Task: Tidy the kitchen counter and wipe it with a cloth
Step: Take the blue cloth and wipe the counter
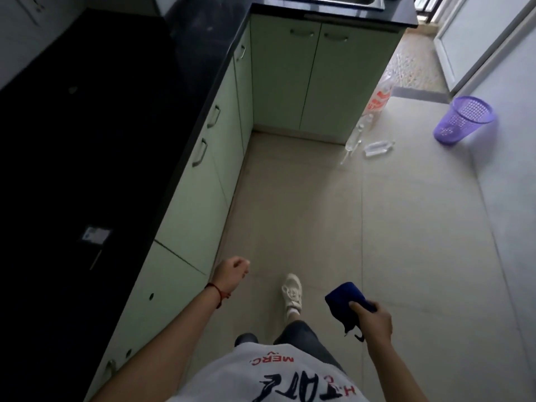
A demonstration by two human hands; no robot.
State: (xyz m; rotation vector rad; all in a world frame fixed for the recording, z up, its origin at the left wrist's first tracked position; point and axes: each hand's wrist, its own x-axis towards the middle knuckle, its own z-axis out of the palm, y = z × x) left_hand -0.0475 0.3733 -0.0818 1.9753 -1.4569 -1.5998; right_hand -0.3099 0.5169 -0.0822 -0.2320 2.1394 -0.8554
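Observation:
A dark blue cloth (343, 297) is gripped in my right hand (372, 319), low at the right over the floor. My left hand (233, 271) hangs in front of the cupboards with its fingers curled and nothing in it. The black L-shaped counter (87, 126) runs along the left and turns across the top. A small pale card or packet (95, 235) and a thin stick (95, 259) lie on the counter near its front edge. Both hands are off the counter, to its right.
Pale green cupboard doors (203, 184) stand below the counter. A steel sink (327, 0) sits at the top. Clear bottles (377, 147) lie on the tiled floor beside the corner cupboard. A purple mesh bin (462, 120) stands by the right wall.

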